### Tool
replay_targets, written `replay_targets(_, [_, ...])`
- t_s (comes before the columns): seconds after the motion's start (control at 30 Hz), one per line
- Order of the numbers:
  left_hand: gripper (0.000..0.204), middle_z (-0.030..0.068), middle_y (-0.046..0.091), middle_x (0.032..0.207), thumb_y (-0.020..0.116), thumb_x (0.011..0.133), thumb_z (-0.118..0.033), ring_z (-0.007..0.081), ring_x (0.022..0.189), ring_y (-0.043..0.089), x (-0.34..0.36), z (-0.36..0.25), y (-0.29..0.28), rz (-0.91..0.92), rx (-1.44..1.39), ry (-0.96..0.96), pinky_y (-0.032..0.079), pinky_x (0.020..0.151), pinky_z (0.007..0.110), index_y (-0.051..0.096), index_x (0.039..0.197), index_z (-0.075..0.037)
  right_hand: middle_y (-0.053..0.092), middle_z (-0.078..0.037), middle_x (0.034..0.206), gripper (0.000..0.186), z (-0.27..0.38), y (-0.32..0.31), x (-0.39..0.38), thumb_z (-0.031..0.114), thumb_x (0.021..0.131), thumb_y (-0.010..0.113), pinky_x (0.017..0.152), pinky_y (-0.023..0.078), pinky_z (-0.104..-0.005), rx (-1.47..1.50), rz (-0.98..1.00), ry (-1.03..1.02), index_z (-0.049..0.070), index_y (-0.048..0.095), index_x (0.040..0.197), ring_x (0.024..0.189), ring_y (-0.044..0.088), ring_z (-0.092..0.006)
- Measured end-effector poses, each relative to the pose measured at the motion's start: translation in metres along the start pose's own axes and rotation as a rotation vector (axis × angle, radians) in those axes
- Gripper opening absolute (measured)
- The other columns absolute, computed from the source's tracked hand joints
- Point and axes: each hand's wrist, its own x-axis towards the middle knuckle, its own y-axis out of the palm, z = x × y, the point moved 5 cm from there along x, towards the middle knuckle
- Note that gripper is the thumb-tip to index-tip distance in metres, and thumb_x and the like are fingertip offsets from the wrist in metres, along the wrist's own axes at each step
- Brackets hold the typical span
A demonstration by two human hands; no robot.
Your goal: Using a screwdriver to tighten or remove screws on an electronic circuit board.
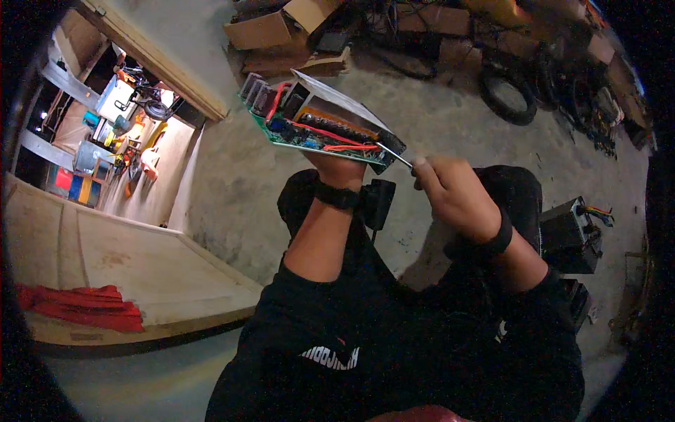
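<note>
A green circuit board point(287, 138) with red wires, dark components and a silver metal plate point(336, 100) along its top is held up near the middle of the view. My left hand point(336, 169) grips it from underneath, its fingers mostly hidden by the board. My right hand point(453, 193) is closed on a thin screwdriver point(399, 156), whose tip meets the board's right part, beside the red wires. Both wrists wear black straps.
Cardboard boxes point(267, 28) and black tires point(506, 98) lie along the back. Metal electronic units point(566, 235) with coloured cables sit at my right. At left, a wooden partition point(133, 253) holds a red cloth point(84, 304), below an opening onto a cluttered, lit area.
</note>
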Motion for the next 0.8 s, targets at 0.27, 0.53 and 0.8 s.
replay_targets(0.27, [0.053, 0.0109, 0.057, 0.109, 0.074, 0.076, -0.013, 0.0219, 0.094, 0.060, -0.003, -0.014, -0.003, 0.082, 0.411, 0.214, 0.053, 0.081, 0.038, 0.045, 0.119, -0.004, 0.062, -0.020, 0.071, 0.041, -0.013, 0.010, 0.000, 0.033, 0.094, 0.050, 0.062, 0.047, -0.0419, 0.352, 0.267, 0.276, -0.004, 0.060, 0.079, 0.065, 0.060, -0.0365])
replay_targets(0.53, [0.065, 0.0135, 0.053, 0.123, 0.077, 0.073, -0.017, 0.0249, 0.113, 0.054, -0.020, 0.006, -0.012, 0.284, 1.047, 0.558, 0.049, 0.092, 0.041, 0.043, 0.127, -0.007, 0.057, -0.015, 0.075, 0.021, 0.006, 0.002, -0.005, 0.019, 0.081, 0.068, 0.058, 0.045, -0.0411, -0.224, -0.179, -0.034, 0.003, 0.054, 0.082, 0.069, 0.057, -0.0362])
replay_targets(0.8, [0.069, 0.0113, 0.055, 0.114, 0.081, 0.069, -0.022, 0.0235, 0.098, 0.060, -0.009, -0.016, 0.012, 0.104, 0.246, 0.162, 0.055, 0.082, 0.038, 0.041, 0.124, -0.007, 0.055, -0.019, 0.079, 0.025, 0.000, 0.006, -0.004, 0.020, 0.082, 0.067, 0.063, 0.044, -0.0458, -0.272, -0.206, -0.024, 0.002, 0.050, 0.085, 0.075, 0.056, -0.0402])
